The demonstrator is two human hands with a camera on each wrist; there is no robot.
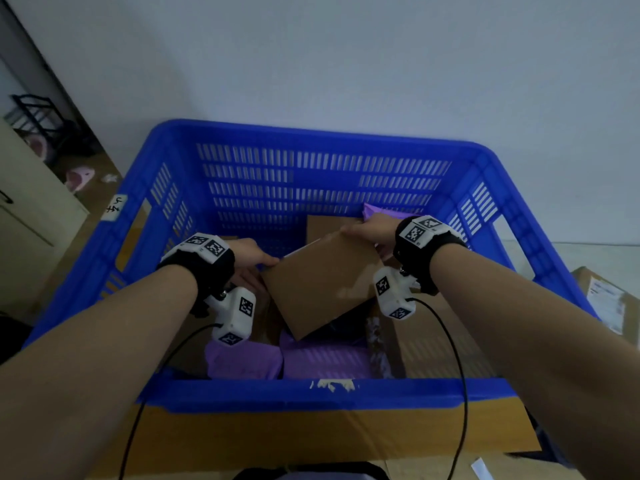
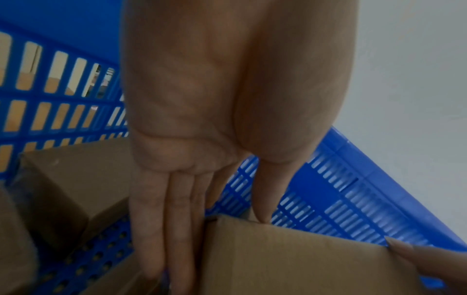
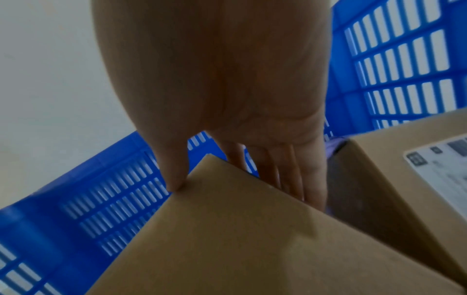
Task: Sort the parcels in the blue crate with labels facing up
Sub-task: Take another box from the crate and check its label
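Note:
The blue crate (image 1: 311,393) stands in front of me with parcels inside. Both hands hold a plain brown cardboard box (image 1: 322,282) tilted above the other parcels; no label shows on its upper face. My left hand (image 1: 256,258) pinches its left corner, the thumb on the top edge and the fingers (image 2: 177,229) down the side of the box (image 2: 303,263). My right hand (image 1: 367,230) pinches the far right corner, thumb on top and the fingers (image 3: 298,175) behind the box (image 3: 240,239).
Purple mailer bags (image 1: 322,358) lie at the crate's near side and another (image 1: 384,211) at the back. A second brown box (image 3: 404,179) with a white label up sits to the right. Outside the crate, a labelled box (image 1: 609,299) lies at right.

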